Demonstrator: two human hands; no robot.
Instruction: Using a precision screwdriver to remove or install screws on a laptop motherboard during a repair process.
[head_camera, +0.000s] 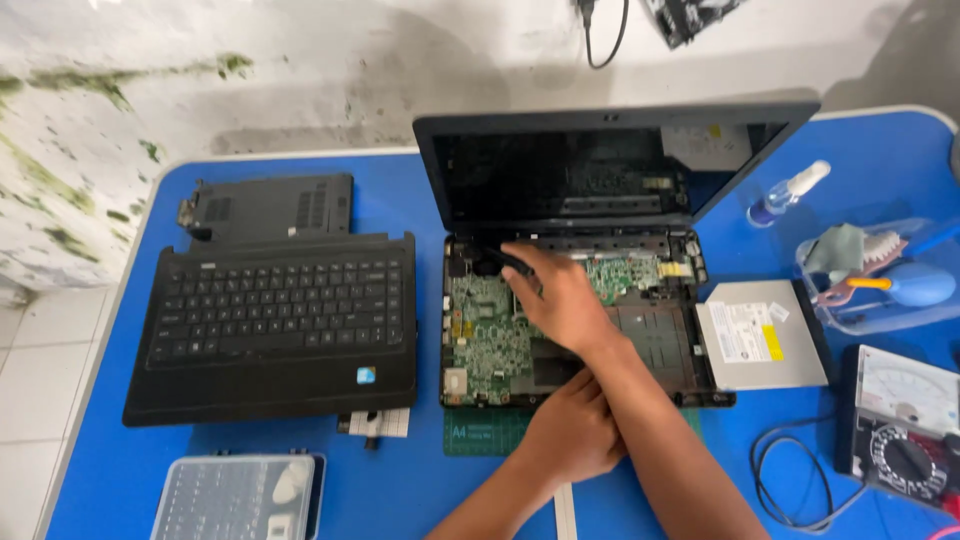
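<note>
Right hand (560, 300) reached over the opened laptop base (575, 325), fingers closed around a black tool (500, 262) whose tip met the green circuit board (490, 325) near the upper left corner. Left hand (572, 430) rested at the base's front edge, fingers curled loosely, gripping nothing visible, pressed against the right forearm. Sat mid-worktop (400, 490) on a green cutting mat (485, 435), lid (610, 165) tilted back. To the left, lay the removed keyboard deck (275, 320) with a black cover panel (270, 205) behind it. Just right of the base, lay a silver optical drive (760, 335), touching it. Farther right: a spray bottle (790, 192), a clear tray (880, 275) of cleaning tools, a multimeter (905, 425). At the front left, stood a clear screw box (240, 497).
</note>
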